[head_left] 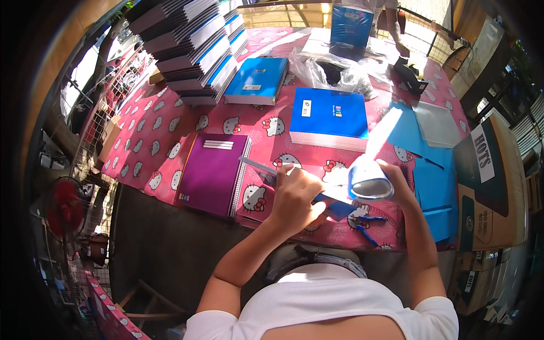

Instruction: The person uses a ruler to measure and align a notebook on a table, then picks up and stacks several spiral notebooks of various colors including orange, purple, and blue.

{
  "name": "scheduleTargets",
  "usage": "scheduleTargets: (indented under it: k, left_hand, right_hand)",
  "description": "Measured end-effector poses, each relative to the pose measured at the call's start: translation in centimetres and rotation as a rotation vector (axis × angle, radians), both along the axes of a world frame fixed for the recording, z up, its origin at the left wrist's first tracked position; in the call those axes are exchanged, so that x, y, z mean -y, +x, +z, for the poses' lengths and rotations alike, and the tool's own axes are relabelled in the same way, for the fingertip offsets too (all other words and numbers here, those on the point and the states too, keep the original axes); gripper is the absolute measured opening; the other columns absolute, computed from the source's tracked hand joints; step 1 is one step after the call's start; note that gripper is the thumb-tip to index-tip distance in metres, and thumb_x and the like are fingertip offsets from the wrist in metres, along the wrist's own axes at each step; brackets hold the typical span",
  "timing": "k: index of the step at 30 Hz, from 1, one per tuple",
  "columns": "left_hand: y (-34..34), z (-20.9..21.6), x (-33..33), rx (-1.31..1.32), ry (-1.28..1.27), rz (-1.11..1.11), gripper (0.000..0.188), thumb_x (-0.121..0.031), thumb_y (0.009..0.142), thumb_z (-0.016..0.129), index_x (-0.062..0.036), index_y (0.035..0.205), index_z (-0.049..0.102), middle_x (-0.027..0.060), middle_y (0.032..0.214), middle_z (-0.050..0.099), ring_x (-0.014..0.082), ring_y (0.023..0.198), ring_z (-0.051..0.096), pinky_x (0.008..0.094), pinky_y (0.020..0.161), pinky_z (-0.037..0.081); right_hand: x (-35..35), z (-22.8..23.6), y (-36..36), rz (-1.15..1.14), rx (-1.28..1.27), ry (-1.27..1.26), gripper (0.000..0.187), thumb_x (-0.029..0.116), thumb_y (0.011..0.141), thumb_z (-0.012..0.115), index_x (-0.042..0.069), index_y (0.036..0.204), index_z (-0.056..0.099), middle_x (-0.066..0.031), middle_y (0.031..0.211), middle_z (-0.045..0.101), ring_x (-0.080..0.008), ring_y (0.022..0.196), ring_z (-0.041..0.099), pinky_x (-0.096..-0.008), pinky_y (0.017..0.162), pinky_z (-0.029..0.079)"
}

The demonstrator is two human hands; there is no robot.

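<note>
My right hand (396,180) grips a white, hollow roll (371,187) with a blue edge, its round opening facing me. To its left, my left hand (297,195) is closed, thumb against the fingers, over a small blue item (339,208) on the table. A narrow greyish strip (258,165) runs from its knuckles toward a purple spiral notebook (212,173); whether the fingers hold it is hidden. Beyond both hands lies a thick stack topped by a blue notebook (330,113). Two blue pens (368,233) rest near the front edge, below the roll.
Tall stacks of notebooks (195,51) rise at the back left, beside a lower blue pile (258,78). Clear plastic bags (351,76) lie behind the middle. Blue sheets (433,192) and a large cardboard box (490,181) are on the right. Another person's arm (395,31) reaches in far right.
</note>
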State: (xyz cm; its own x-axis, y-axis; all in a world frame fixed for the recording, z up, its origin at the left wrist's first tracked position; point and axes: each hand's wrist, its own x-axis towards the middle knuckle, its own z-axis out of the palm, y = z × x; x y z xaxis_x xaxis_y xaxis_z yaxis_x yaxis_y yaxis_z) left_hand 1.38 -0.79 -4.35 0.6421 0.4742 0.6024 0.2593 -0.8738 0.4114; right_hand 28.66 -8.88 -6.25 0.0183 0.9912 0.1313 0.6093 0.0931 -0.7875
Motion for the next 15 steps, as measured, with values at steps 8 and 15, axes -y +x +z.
scheduleTargets:
  k: [8,15]
  left_hand:
    - [1.0,0.0,-0.2,0.030,-0.067,0.140,0.035,-0.016,0.056,0.083,-0.0121,0.083,0.060,0.0006,0.081,0.061,0.0214,0.084,0.057,0.0442,0.097,0.030]
    - [-0.7,0.2,-1.1,-0.011,-0.042,0.192,0.034,-0.015,0.054,0.084,-0.0120,0.079,0.061,-0.0014,0.084,0.064,0.0205,0.088,0.058,0.0491,0.097,0.026]
  right_hand:
    - [-1.9,0.6,-0.3,-0.024,-0.387,0.010,0.041,0.009,0.062,0.073,-0.001,0.100,0.062,-0.0178,0.082,0.066,-0.0307,0.076,0.065,-0.0342,0.071,0.053]
    - [-2.7,-0.8,-0.5,0.094,-0.423,0.065,0.047,0.010,0.064,0.074,0.004,0.108,0.060,-0.0156,0.096,0.066,-0.0243,0.085,0.067,-0.0375,0.074,0.053]
